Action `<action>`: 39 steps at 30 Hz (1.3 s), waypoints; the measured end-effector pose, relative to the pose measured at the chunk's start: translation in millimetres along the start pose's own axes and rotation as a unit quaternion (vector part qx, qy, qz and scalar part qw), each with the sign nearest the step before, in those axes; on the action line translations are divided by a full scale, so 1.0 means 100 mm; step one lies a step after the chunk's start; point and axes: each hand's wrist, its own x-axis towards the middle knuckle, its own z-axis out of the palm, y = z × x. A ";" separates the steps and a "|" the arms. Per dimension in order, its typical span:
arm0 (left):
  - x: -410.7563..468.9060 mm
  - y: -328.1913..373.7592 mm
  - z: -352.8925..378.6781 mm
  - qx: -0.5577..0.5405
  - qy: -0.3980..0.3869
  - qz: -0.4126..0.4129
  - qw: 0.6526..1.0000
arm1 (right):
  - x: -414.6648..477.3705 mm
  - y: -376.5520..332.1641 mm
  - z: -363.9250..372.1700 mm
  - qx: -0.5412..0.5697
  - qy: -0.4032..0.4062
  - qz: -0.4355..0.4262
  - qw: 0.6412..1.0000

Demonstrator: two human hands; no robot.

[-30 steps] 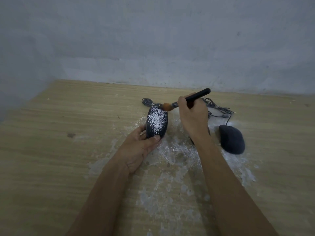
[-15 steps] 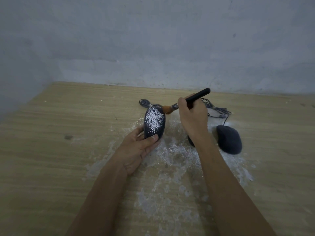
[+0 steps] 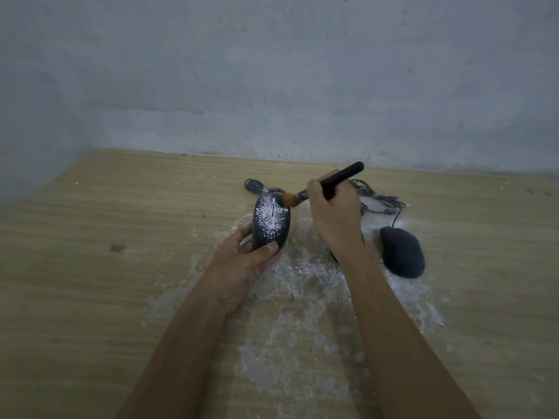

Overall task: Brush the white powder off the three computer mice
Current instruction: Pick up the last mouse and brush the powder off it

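My left hand (image 3: 239,267) holds a dark mouse (image 3: 270,223) tilted up off the table, its top speckled with white powder. My right hand (image 3: 334,211) grips a black-handled brush (image 3: 328,182); its orange bristles touch the upper right of that mouse. A second dark mouse (image 3: 400,252) with little powder on it lies on the table to the right. A sliver of a third dark mouse (image 3: 333,256) shows behind my right wrist, mostly hidden.
White powder (image 3: 305,276) is smeared over the wooden table (image 3: 90,267) between and below my hands. Tangled grey cables (image 3: 378,198) lie behind the mice near the grey wall (image 3: 272,71).
The brush tip has slid from the top end of the held mouse onto its upper right side. The mouse is tilted slightly more to the left.
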 end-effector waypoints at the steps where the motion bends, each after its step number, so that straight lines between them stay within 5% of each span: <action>1: 0.00 0.00 0.00 0.000 0.003 0.002 1.000 | 0.00 -0.01 0.00 0.007 0.010 -0.005 1.000; 20: 0.04 -0.03 -0.02 0.038 0.006 0.019 0.999 | -0.01 -0.02 0.04 -0.033 -0.030 -0.105 0.993; 39: 0.04 -0.03 -0.01 0.038 0.012 0.006 0.999 | 0.00 -0.01 -0.04 0.001 -0.046 -0.072 0.996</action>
